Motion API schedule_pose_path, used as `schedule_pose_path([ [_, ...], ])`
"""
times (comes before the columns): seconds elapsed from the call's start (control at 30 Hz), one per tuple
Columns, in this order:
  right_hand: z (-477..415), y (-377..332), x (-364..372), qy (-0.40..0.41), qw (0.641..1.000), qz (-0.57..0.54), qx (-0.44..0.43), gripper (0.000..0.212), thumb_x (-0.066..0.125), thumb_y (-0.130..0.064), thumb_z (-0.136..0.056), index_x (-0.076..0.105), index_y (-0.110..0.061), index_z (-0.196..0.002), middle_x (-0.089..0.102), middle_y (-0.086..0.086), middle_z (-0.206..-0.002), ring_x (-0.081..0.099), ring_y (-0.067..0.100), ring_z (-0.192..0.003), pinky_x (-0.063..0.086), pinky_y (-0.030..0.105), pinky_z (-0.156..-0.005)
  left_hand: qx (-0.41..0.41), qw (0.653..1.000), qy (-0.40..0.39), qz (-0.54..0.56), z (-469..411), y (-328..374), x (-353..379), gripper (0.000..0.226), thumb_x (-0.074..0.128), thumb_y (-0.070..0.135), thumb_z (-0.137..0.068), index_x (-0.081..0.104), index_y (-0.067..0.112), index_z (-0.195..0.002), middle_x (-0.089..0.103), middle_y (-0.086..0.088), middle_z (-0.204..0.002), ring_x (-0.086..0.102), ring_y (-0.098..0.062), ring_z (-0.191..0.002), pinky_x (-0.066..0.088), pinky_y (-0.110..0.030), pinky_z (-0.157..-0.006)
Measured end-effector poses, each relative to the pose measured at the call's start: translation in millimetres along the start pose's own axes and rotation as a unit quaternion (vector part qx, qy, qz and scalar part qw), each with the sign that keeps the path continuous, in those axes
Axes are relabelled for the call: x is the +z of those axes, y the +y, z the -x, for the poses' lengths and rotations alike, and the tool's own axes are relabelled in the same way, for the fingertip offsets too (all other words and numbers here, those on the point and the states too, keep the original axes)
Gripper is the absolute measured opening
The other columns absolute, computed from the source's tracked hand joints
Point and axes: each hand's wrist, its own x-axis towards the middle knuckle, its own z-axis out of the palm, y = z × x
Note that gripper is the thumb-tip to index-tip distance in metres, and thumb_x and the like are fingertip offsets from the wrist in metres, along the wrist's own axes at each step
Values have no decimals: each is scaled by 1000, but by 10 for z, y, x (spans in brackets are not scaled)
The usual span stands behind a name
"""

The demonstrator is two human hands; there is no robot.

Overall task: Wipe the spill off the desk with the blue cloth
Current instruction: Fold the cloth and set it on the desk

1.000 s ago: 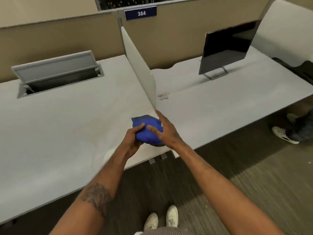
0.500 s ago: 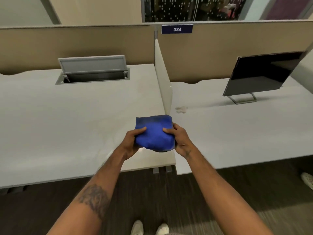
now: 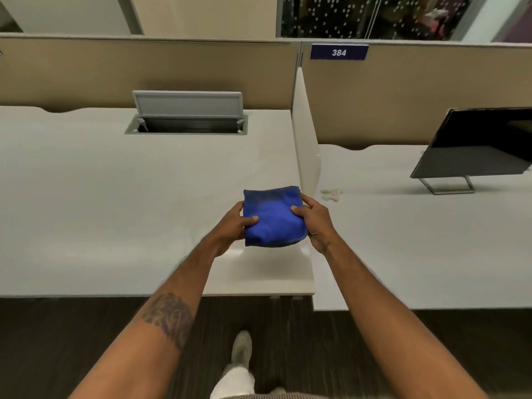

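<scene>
Both hands now hold the blue cloth [image 3: 273,216] by its two sides, where a moment ago the right hand lay over the top of it. Close to the person, a shoe [image 3: 241,348] stands on the dark floor [image 3: 57,341]. A little farther out, the left hand [image 3: 230,226] and the right hand [image 3: 316,221] reach over the front of the bench [image 3: 115,211]. Their fingers [image 3: 250,220] are clenched on the cloth, thumbs on top. The cloth is folded into a thick pad, and it cannot be told whether it is touching the bench or just above it. Just to the right and a bit farther off is the spill [image 3: 332,194], a small pale patch on the next bench top. It sits just beside the white divider [image 3: 305,156]. The cloth and the spill are apart, so no wiping has begun. The cloth has to go around the divider to get there. If the hands swing too fast, they could bump the divider. If the pad comes undone, it could smear the spill about. Farther back are an open gray hatch [image 3: 187,113], a dark monitor [image 3: 483,142], and a sign [image 3: 338,52] that says 384.
</scene>
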Motion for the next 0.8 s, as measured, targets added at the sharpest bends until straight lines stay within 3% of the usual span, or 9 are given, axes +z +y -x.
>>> schedule_pose_path([
  [0.13,-241,-27,173,15,1000,-4,10,48,64,-11,-89,57,-21,-136,70,-8,-112,66,11,-100,58,21,-72,-3,1000,5,-10,-201,80,-173,50,66,25,-92,45,31,-136,65,7,-124,71,-13,-99,58,-29,-69],
  [0.23,-488,-57,297,20,1000,-12,21,46,61,-13,-93,56,-20,-137,67,-1,-120,66,13,-102,58,22,-71,-13,1000,5,-10,-441,146,-341,51,69,27,-91,45,36,-135,65,7,-124,71,-14,-100,58,-29,-69],
  [0.33,-770,-123,411,39,998,-43,38,43,59,-11,-93,57,-19,-135,70,-2,-116,68,16,-100,59,24,-70,-35,999,-23,1,-731,277,-517,61,77,26,-83,45,41,-133,68,10,-120,72,-11,-98,57,-27,-69],
  [0.47,-1142,-262,519,48,997,-27,62,39,66,-5,-81,68,-24,-114,74,2,-111,70,20,-96,58,28,-68,-46,997,-62,-23,-1143,461,-708,78,85,19,-73,42,41,-135,63,8,-127,67,-15,-107,59,-30,-73],
  [0.53,-1320,-324,541,44,997,10,63,50,68,-2,-77,65,-21,-124,72,4,-114,69,22,-98,58,28,-70,-46,996,-64,-37,-1353,536,-774,87,84,14,-73,36,36,-142,61,0,-130,64,-21,-113,59,-34,-76],
  [0.63,-1569,-410,554,59,983,173,33,64,68,-4,-79,53,-20,-139,68,4,-119,65,19,-94,53,24,-70,-49,995,-59,-63,-1651,589,-828,91,82,10,-76,30,33,-148,58,-3,-132,63,-25,-113,59,-33,-75],
  [0.7,-1760,-433,581,91,963,253,18,65,66,-3,-82,51,-21,-142,66,8,-124,60,20,-92,50,26,-74,-51,994,-51,-79,-1853,603,-843,91,80,10,-78,28,32,-149,56,-4,-133,62,-26,-112,59,-33,-76],
  [0.8,-2081,-452,636,120,953,276,11,58,59,-1,-87,51,-20,-142,66,10,-125,56,19,-90,47,26,-74,-52,994,-40,-85,-2152,595,-843,90,78,9,-81,26,31,-151,55,-5,-134,63,-18,-106,59,-27,-70],
])
